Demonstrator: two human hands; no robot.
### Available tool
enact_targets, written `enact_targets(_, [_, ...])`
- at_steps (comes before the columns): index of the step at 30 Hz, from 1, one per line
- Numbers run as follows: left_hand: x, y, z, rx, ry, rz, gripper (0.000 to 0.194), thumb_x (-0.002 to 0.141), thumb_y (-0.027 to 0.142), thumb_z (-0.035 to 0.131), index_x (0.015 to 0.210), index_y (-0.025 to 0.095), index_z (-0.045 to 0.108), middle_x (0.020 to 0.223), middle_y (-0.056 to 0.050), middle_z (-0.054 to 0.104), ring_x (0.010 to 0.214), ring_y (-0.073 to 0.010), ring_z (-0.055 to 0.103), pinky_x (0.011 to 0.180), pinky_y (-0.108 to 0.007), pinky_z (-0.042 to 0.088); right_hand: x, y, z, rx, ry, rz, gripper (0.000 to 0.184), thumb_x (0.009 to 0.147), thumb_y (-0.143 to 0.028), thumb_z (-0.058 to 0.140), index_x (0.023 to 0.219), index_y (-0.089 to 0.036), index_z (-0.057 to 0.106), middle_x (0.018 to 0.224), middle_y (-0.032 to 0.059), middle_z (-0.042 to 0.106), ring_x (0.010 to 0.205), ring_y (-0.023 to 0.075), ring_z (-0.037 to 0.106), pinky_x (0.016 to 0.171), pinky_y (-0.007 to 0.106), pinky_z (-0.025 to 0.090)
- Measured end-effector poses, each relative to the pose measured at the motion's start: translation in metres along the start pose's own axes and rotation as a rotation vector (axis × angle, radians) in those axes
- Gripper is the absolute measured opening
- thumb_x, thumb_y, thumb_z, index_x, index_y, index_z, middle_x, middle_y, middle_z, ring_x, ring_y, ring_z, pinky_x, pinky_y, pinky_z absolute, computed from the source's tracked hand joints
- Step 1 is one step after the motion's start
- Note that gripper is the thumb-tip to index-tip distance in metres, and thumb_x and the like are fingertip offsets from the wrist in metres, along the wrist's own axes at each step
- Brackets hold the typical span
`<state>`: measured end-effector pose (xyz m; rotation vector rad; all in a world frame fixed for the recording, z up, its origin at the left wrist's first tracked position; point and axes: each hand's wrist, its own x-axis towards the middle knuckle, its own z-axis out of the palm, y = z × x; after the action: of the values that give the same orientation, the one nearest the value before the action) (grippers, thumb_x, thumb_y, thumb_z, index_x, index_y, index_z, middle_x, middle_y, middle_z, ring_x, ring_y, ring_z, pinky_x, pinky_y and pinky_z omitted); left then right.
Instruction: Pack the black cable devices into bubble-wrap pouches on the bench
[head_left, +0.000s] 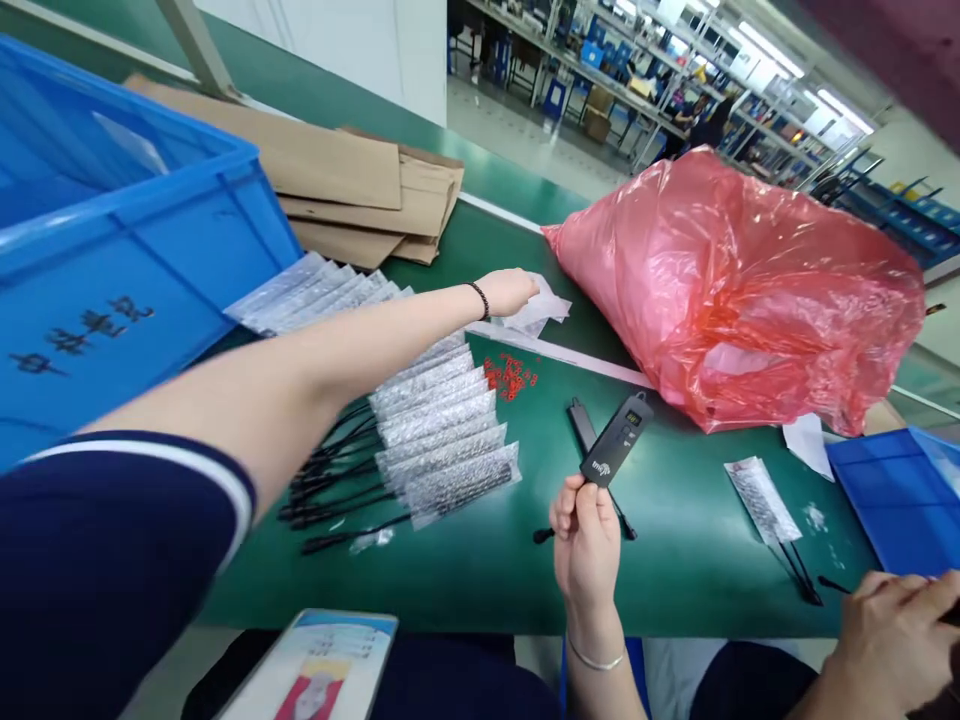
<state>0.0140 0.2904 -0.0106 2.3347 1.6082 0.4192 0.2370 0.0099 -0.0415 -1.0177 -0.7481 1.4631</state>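
The green counter (pixel 675 570) carries everything here. Over its far right part slumps a big pink plastic bag (pixel 675 270), and at the left edge stands a blue plastic crate (pixel 150 240) with handwriting on its side. Flattened cardboard (pixel 337 180) lies beside the crate, towards the far edge. A long overlapping row of clear bubble-wrap sleeves (pixel 442 420) runs from near the crate to the counter's middle, black cables sticking out on the near side. A smaller blue bin (pixel 892 490) sits at the right end; near it lie two more filled sleeves (pixel 761 500), close to a co-worker's hands (pixel 892 640) at the near right corner.

The two hands are apart. The right hand (pixel 589 530) pinches the lower end of a black handheld controller (pixel 619 440), with a small lit display, above the middle of the near edge. A second black device (pixel 581 425) lies partly behind it. The left hand (pixel 510 292) reaches to thin white pieces (pixel 540 310) beyond the row; its fingertips are hidden, so its grip cannot be told. Small red rings (pixel 510 377) are scattered just nearer.
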Motion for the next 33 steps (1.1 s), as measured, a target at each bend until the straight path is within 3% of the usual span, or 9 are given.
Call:
enact_targets(6, [0.046, -0.012, 0.025, 0.119, 0.01, -0.096, 0.026, 0.082, 0.01, 0.049, 0.103, 0.003, 0.062, 0.109, -0.02, 0.061, 0.102, -0.0263, 0.053, 0.088, -0.035, 0.038, 0.001, -0.001, -0.016, -0.048, 0.02, 0.023, 0.023, 0.086, -0.041, 0.058, 0.085, -0.019, 0.065, 0.059, -0.0024, 0.046, 0.05, 0.0067, 0.036, 0.046, 0.022, 0.028])
enact_targets(9, [0.04, -0.008, 0.009, 0.021, 0.23, -0.115, 0.025, 0.086, 0.007, 0.04, 0.102, 0.005, 0.059, 0.11, -0.019, 0.059, 0.103, -0.0255, 0.052, 0.09, -0.039, 0.037, 0.003, -0.006, -0.024, -0.056, 0.062, 0.001, 0.022, 0.084, -0.041, 0.06, 0.087, -0.02, 0.066, 0.062, -0.0011, 0.053, 0.051, 0.007, 0.04, 0.045, 0.021, 0.031])
enact_targets(13, [-0.006, 0.023, -0.031, -0.618, 0.586, -0.134, 0.011, 0.086, 0.011, 0.046, 0.092, 0.012, 0.055, 0.091, -0.008, 0.06, 0.086, -0.0161, 0.058, 0.083, -0.034, 0.047, 0.011, -0.014, -0.025, -0.1, 0.077, -0.078, 0.023, 0.086, -0.041, 0.057, 0.092, -0.02, 0.064, 0.101, 0.0104, 0.065, 0.076, 0.0159, 0.059, 0.048, 0.024, 0.039])
enact_targets(16, [-0.072, 0.064, -0.043, -1.168, 0.371, -0.167, 0.005, 0.083, 0.017, 0.055, 0.084, 0.013, 0.052, 0.076, -0.003, 0.058, 0.071, -0.014, 0.061, 0.068, -0.032, 0.053, 0.022, -0.023, -0.019, -0.106, 0.043, -0.16, 0.026, 0.086, -0.04, 0.056, 0.103, -0.021, 0.061, 0.13, 0.0132, 0.053, 0.1, 0.0219, 0.057, 0.051, 0.025, 0.042])
enact_targets(20, [-0.157, 0.115, -0.028, -1.424, 0.085, -0.193, 0.019, 0.075, 0.026, 0.068, 0.083, 0.013, 0.056, 0.076, -0.004, 0.061, 0.068, -0.0149, 0.064, 0.061, -0.028, 0.055, 0.03, -0.029, -0.012, -0.077, 0.043, -0.2, 0.025, 0.083, -0.041, 0.059, 0.098, -0.022, 0.062, 0.111, 0.0079, 0.062, 0.07, 0.0109, 0.055, 0.05, 0.023, 0.042])
enact_targets(23, [-0.197, 0.146, 0.0, -1.589, 0.063, -0.086, 0.033, 0.071, 0.033, 0.073, 0.097, 0.016, 0.061, 0.094, -0.006, 0.065, 0.083, -0.0178, 0.065, 0.073, -0.033, 0.056, 0.024, -0.025, -0.005, -0.091, 0.117, -0.224, 0.027, 0.081, -0.044, 0.06, 0.09, -0.02, 0.063, 0.097, 0.0054, 0.064, 0.058, 0.0072, 0.046, 0.045, 0.021, 0.038])
enact_targets(25, [-0.211, 0.163, 0.025, -1.637, 0.123, -0.015, 0.044, 0.066, 0.033, 0.078, 0.104, 0.018, 0.062, 0.105, -0.007, 0.065, 0.097, -0.0201, 0.062, 0.088, -0.035, 0.052, 0.014, -0.02, -0.001, -0.091, 0.114, -0.215, 0.028, 0.08, -0.045, 0.06, 0.091, -0.019, 0.063, 0.096, 0.0051, 0.064, 0.057, 0.0069, 0.046, 0.044, 0.022, 0.038])
enact_targets(28, [-0.216, 0.176, 0.053, -1.614, 0.282, -0.167, 0.031, 0.07, 0.031, 0.076, 0.094, 0.014, 0.067, 0.099, -0.008, 0.068, 0.098, -0.019, 0.061, 0.093, -0.033, 0.047, -0.007, -0.013, -0.004, -0.171, -0.001, -0.183, 0.028, 0.083, -0.045, 0.057, 0.091, -0.019, 0.065, 0.096, 0.0045, 0.064, 0.055, 0.0068, 0.048, 0.046, 0.024, 0.041])
enact_targets(33, [-0.209, 0.154, 0.051, -1.772, 0.463, -0.398, 0.033, 0.065, 0.036, 0.079, 0.082, 0.012, 0.063, 0.081, -0.003, 0.065, 0.076, -0.0138, 0.061, 0.07, -0.027, 0.05, -0.037, -0.015, -0.034, -0.613, -0.179, -0.249, 0.025, 0.088, -0.037, 0.054, 0.078, -0.018, 0.067, 0.077, 0.0022, 0.058, 0.057, 0.0088, 0.048, 0.051, 0.025, 0.04])
